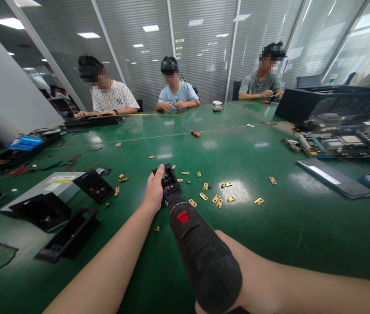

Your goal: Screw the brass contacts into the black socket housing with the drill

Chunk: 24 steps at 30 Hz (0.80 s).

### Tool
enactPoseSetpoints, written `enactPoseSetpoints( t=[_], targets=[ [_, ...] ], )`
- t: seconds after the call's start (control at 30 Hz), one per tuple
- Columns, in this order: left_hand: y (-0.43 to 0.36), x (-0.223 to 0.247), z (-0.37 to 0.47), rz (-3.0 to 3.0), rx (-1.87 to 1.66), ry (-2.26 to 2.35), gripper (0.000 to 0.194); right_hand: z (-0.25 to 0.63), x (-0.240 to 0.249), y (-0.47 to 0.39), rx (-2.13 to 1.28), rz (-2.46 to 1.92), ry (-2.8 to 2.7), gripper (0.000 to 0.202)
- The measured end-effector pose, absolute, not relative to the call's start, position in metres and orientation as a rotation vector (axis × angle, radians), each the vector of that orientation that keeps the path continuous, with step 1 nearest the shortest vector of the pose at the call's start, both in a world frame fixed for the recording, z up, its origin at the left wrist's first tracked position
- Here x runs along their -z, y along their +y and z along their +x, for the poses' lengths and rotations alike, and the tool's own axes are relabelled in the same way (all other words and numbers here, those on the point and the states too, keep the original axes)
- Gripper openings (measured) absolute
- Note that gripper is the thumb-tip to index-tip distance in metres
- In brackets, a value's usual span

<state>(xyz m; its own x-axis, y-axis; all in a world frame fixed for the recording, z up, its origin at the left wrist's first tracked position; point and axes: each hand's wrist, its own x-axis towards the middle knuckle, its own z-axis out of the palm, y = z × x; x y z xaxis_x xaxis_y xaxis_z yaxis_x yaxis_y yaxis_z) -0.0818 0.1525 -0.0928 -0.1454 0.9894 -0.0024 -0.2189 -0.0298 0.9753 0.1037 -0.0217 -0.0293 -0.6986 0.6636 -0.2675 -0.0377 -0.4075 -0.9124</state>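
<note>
In my left hand (154, 192) I grip a small black plastic housing (174, 185) by its left side, thumb on top. Brass pieces show inside it. My right hand (229, 248) is wrapped round a black cordless drill (201, 248) with a red switch on top. The drill's front end points into the housing; its bit tip is hidden. Several brass plates (203, 196) with two holes lie scattered right of the housing, with a few small screws among them. A small brass part (157, 228) lies by my left forearm.
At left are more black housings (94, 186), a silver metal box (50, 185) and a blue heat sink (28, 143). An orange screwdriver (194, 133) lies farther back. A circuit board (338, 141) and dark slab (335, 178) are at right. Three people sit across the green table (270, 235).
</note>
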Motion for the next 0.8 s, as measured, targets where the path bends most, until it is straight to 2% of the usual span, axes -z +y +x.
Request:
enactPoseSetpoints(
  t=[0.57, 0.73, 0.8],
  targets=[
    [0.152, 0.092, -0.0809, 0.973, -1.428, 1.139, 0.051, 0.1047, 0.0366, -0.0229, -2.134, -0.811, -1.376, 0.043],
    [0.1512, 0.0913, -0.0808, 0.968, -1.427, 1.138, 0.052, 0.1047, 0.036, -0.0228, -2.154, -0.843, -1.323, 0.053],
    [0.1513, 0.0914, -0.081, 0.973, -1.432, 1.138, 0.052, 0.1044, 0.0353, -0.023, -2.148, -0.843, -1.323, 0.051]
  ],
)
